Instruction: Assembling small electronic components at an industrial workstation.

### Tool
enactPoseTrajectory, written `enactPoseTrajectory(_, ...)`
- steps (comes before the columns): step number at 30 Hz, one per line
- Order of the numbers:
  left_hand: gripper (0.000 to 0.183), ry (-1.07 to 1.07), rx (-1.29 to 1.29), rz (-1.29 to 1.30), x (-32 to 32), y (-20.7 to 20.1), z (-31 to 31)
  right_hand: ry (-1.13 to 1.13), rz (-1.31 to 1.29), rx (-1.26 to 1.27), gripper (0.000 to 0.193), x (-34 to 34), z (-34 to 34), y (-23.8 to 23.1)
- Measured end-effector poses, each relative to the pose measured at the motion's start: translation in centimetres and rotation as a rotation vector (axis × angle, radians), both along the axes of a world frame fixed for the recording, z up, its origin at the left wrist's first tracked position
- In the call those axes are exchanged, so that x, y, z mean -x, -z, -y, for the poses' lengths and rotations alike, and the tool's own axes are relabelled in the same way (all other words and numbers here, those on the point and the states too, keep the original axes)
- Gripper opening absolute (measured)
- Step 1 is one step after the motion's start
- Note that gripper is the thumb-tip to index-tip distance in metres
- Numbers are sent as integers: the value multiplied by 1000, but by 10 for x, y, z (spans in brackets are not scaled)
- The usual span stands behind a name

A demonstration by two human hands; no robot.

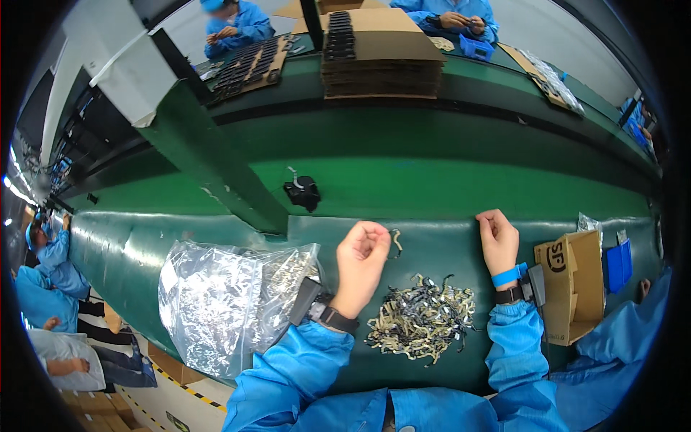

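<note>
My left hand is raised over the table, its fingers closed in a pinch. A small, thin, curved yellowish strip, which looks like a flex cable, hangs at those fingertips. Below and between my hands lies a loose pile of similar yellowish, black and silvery strips on the green table mat. My right hand is held up beyond the pile to the right, thumb and fingers pinched together. Whether anything sits in that pinch is too small to make out. Both wrists carry straps, and the right also has a blue band.
Left of my left forearm lies a clear plastic bag. An open cardboard box and a blue bin stand at the right. A green post rises at the far left, near a black bundle. Co-workers sit across and beside.
</note>
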State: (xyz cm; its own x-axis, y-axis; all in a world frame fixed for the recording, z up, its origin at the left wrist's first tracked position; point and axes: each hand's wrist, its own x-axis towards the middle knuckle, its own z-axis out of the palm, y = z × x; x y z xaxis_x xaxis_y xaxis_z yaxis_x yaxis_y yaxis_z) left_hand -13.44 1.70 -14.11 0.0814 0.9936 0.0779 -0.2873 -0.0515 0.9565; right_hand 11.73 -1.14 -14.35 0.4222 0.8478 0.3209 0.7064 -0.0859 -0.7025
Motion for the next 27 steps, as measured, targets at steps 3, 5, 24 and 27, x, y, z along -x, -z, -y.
enactPoseTrajectory(3,4,9,-12,-28,-1,-3,-1,7,-2,11,8,0,0,-5)
enactPoseTrajectory(5,4,18,-22,-46,-5,-3,-1,10,-3,-8,8,-3,3,-7)
enactPoseTrajectory(24,11,-14,-69,-263,-5,1,0,-32,20,-59,8,-4,9,-3)
enactPoseTrajectory(27,11,-23,-82,-243,-4,0,0,-38,12,-48,8,-3,7,-3)
